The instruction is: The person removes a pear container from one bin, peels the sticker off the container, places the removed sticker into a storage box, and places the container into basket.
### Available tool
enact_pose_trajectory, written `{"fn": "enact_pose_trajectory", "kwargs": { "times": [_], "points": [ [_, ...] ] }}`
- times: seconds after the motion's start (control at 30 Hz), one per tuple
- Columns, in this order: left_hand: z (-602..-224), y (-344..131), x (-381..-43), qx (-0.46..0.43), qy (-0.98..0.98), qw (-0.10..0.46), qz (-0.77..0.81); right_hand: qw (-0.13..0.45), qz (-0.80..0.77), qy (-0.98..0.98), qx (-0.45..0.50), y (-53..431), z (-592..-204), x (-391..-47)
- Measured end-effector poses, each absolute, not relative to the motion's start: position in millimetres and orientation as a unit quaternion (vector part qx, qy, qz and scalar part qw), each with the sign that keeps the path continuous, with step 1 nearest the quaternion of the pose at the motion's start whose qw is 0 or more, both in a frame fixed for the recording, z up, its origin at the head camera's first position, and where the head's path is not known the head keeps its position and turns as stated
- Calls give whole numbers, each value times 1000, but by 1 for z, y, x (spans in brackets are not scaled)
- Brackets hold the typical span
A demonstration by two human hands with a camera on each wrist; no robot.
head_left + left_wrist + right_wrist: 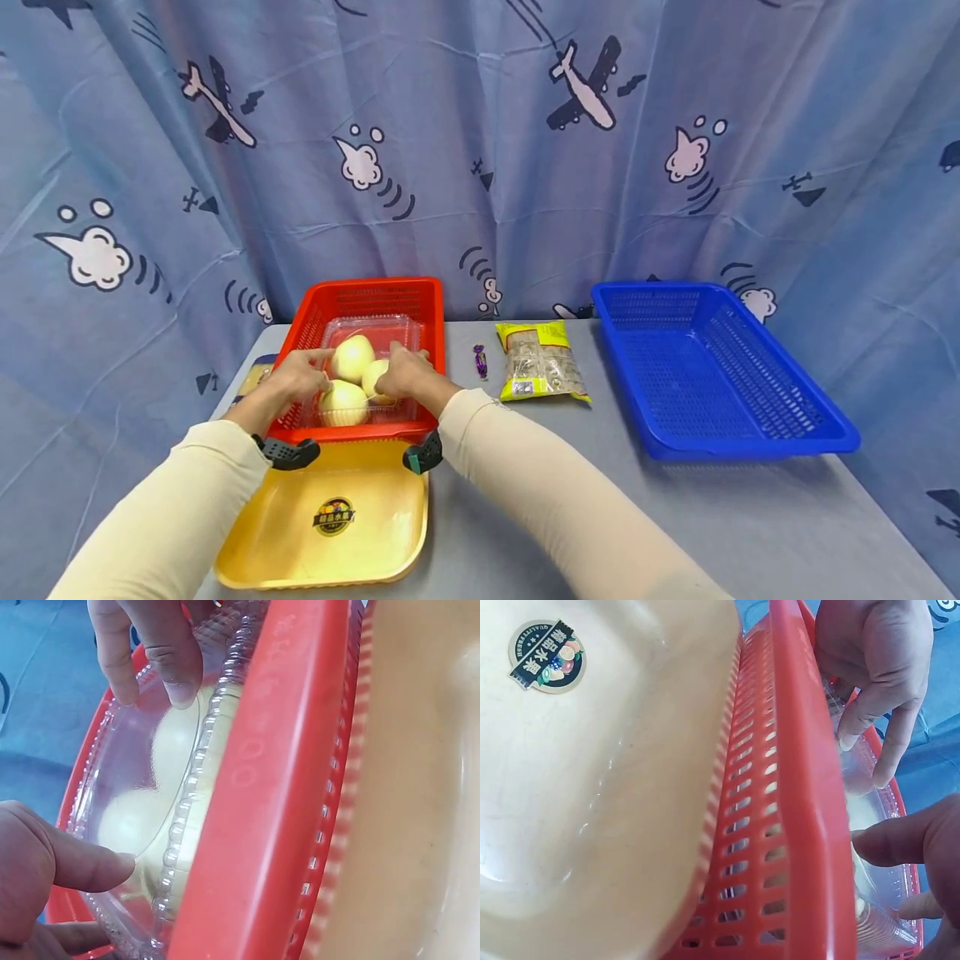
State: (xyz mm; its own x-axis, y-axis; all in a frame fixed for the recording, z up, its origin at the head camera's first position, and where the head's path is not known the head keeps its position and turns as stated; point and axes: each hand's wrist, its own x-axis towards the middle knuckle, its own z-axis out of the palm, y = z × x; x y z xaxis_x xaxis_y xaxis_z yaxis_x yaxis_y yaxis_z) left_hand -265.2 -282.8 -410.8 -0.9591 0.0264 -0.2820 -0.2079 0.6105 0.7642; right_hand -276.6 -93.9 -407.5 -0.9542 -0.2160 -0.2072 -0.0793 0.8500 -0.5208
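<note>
A clear plastic box (408, 329) sits inside the red basket (442, 304). Three pale yellow round fruits or vegetables (352, 358) lie in it; their exact kind is unclear. My left hand (296, 379) grips the box's left side, its thumb (105, 871) on the clear top and other fingers beside the edge. On the opposite side my right hand (408, 372) holds the box the same way, its thumb (881, 841) over the top. The right fingers partly cover one of the round pieces. Parts of both hands' fingers are hidden along the box's sides.
A gold tray (382, 542) with a round label lies in front of the red basket. To the right are a purple-wrapped candy (480, 362), a yellow-and-clear bag (542, 362) and a blue basket (675, 400). Behind the table (510, 483) hangs a blue curtain (450, 125).
</note>
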Motion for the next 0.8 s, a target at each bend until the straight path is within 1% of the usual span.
{"fn": "enact_pose_trajectory", "kwargs": {
  "times": [0.4,0.8],
  "points": [
    [-407,-285,-260,-48,883,144,444,124,-249,954,-109,-90,-402,-268],
    [-396,-288,-253,-18,896,146,420,125,-258,950,-125,-81,-393,-263]
  ]
}}
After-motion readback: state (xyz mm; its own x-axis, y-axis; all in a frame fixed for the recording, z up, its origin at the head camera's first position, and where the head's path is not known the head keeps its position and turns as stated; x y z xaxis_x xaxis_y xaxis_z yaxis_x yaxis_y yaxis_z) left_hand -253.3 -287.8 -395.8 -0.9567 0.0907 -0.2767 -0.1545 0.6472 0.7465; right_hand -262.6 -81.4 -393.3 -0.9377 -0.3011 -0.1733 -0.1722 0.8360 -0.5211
